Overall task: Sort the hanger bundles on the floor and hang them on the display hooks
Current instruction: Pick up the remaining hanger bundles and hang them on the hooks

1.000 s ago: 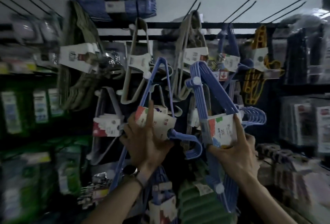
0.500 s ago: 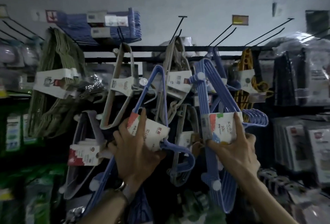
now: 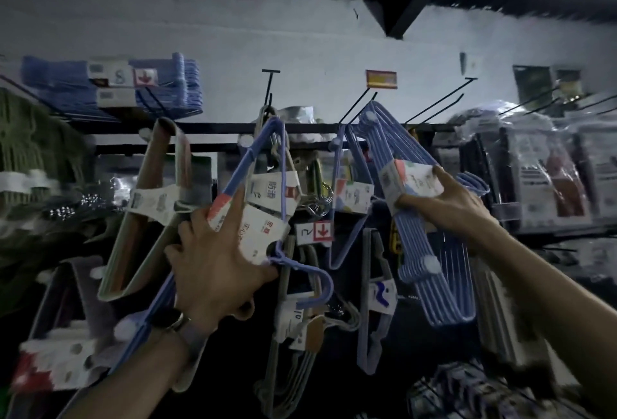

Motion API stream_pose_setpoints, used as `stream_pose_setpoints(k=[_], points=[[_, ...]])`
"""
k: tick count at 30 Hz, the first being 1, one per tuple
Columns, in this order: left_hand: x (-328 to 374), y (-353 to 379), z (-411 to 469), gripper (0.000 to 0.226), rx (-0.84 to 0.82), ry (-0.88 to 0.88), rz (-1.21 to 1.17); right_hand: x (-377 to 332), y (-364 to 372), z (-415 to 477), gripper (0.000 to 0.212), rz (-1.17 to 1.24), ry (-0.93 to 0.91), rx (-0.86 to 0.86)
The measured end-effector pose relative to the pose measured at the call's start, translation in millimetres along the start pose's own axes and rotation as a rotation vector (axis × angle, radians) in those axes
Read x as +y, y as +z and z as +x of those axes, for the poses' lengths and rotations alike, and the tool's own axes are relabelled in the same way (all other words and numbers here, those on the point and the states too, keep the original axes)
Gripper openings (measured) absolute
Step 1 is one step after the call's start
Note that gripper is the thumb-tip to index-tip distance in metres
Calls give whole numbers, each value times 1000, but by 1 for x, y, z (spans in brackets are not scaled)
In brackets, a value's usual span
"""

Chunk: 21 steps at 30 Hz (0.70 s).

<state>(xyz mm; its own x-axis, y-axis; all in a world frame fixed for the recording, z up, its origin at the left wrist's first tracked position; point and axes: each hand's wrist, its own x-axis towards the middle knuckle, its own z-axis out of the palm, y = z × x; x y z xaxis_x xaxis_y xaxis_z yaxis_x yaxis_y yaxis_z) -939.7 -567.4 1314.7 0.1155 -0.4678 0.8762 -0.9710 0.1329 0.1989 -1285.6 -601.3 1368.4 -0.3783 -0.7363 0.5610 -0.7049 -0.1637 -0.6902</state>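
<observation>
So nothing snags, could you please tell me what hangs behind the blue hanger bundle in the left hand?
Behind the blue bundle that the left hand grips, a beige bundle with a white label shows; its lower part is covered.

Shop aisle, no question: long black display hooks [image 3: 440, 101] jut from a dark rail [image 3: 213, 128] on the white wall. Hanger bundles [image 3: 147, 204] dangle from them, each wrapped in a printed paper sleeve. Price tags all over: a yellow-and-red tag [image 3: 381, 79] on a hook's tip, and a white tag with a red arrow [image 3: 315, 232] lower down. Up top, a stack of blue hangers [image 3: 66, 84] sits on a shelf, tagged too. To the right, goods in clear plastic packs [image 3: 547, 184] hang in rows.
</observation>
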Motion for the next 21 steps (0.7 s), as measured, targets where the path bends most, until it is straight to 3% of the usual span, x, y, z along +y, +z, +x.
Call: stream_pose_setpoints(k=[4,7,15,21], points=[[9,-5,14,128,-14,-22,-24,-16,-11,33,128,57,-1,-26],[19,-10,23,126,-34,-19,-46,-21,-14,53,109,149,22,-66],[38,-10,43,132,-35,30,-46,-10,-4,81,133,119,23,-12],[44,-5,50,137,-31,49,-63,-12,-6,78,131,126,5,77]])
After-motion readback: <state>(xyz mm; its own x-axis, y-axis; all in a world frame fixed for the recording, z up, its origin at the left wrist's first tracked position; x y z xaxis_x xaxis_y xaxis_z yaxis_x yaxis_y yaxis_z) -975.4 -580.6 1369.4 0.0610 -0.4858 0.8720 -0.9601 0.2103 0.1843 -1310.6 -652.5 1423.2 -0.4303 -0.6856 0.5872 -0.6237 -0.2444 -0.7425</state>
